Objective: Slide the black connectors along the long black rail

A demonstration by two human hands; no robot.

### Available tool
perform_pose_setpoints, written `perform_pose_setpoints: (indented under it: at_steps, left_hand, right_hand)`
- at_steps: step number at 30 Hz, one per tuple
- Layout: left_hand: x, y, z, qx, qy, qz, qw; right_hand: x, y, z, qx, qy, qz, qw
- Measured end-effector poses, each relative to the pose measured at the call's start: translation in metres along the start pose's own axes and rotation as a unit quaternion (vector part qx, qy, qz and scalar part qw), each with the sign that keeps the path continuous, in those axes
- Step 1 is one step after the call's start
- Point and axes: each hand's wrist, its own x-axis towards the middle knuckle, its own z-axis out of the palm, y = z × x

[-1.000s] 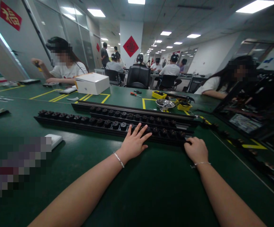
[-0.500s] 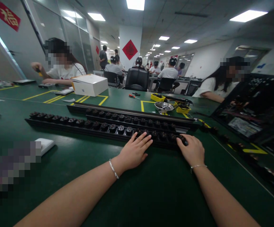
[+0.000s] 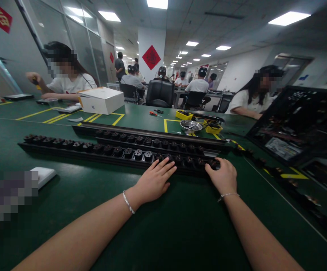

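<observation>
A long black channel [image 3: 67, 153] with a row of black socket modules [image 3: 127, 152] lies across the green table. My left hand [image 3: 153, 181] rests open, its spread fingertips on the near edge of the channel and the modules there. At the channel's right end, my right hand [image 3: 223, 175] has its thumb and fingers bent round a black socket module [image 3: 214, 164], which they partly hide. Right behind lies a second black channel [image 3: 152, 142] with a similar row of modules, and a long black rail [image 3: 124, 130] runs along its back.
A white box [image 3: 103, 101] stands at back left. A metal bowl [image 3: 191, 126], yellow trays [image 3: 184, 114] and a red-handled screwdriver [image 3: 153, 113] lie further back. A dark open case [image 3: 290, 131] stands at right. Two people [image 3: 70, 81] [image 3: 258, 92] sit across the table.
The view has shifted slightly, so everything sits a little further left. My right thumb and fingers have closed in round the end socket module; my left hand stays on the channel.
</observation>
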Motion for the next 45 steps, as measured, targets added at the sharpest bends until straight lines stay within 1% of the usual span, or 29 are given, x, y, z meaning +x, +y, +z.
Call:
perform_pose_setpoints:
  at_steps: [3, 6, 9, 17, 25, 30, 34, 39, 45]
  left_hand:
    - [-0.001, 0.001, -0.002, -0.006, 0.002, -0.006, 1.000]
    - [-0.001, 0.003, -0.005, -0.014, 0.002, -0.015, 1.000]
    - [-0.001, 0.004, -0.008, -0.021, 0.000, -0.024, 1.000]
    - [0.000, 0.002, -0.010, -0.041, -0.001, -0.017, 0.999]
    - [-0.001, 0.000, -0.008, -0.061, 0.000, -0.019, 0.998]
    - [-0.001, -0.001, -0.007, -0.083, -0.002, -0.025, 0.996]
    - [-0.001, -0.002, -0.007, -0.088, -0.005, -0.028, 0.996]
    - [0.000, -0.002, -0.008, -0.094, -0.009, -0.030, 0.995]
    - [0.000, -0.002, -0.008, -0.097, -0.007, -0.028, 0.995]
  right_hand:
    - [0.000, -0.001, -0.002, 0.007, -0.018, 0.008, 1.000]
    - [0.000, -0.001, -0.002, 0.003, -0.002, 0.029, 1.000]
    - [-0.001, -0.001, -0.002, 0.004, 0.010, 0.065, 0.998]
    - [0.001, -0.002, -0.009, 0.038, -0.024, 0.182, 0.982]
    - [0.003, -0.003, -0.015, 0.079, -0.062, 0.225, 0.969]
    - [0.004, -0.001, -0.018, 0.079, -0.068, 0.228, 0.968]
    - [0.005, 0.006, -0.015, 0.068, -0.071, 0.211, 0.973]
    - [0.007, 0.011, -0.014, 0.055, -0.063, 0.203, 0.976]
    - [0.007, 0.012, -0.018, 0.056, -0.055, 0.197, 0.977]
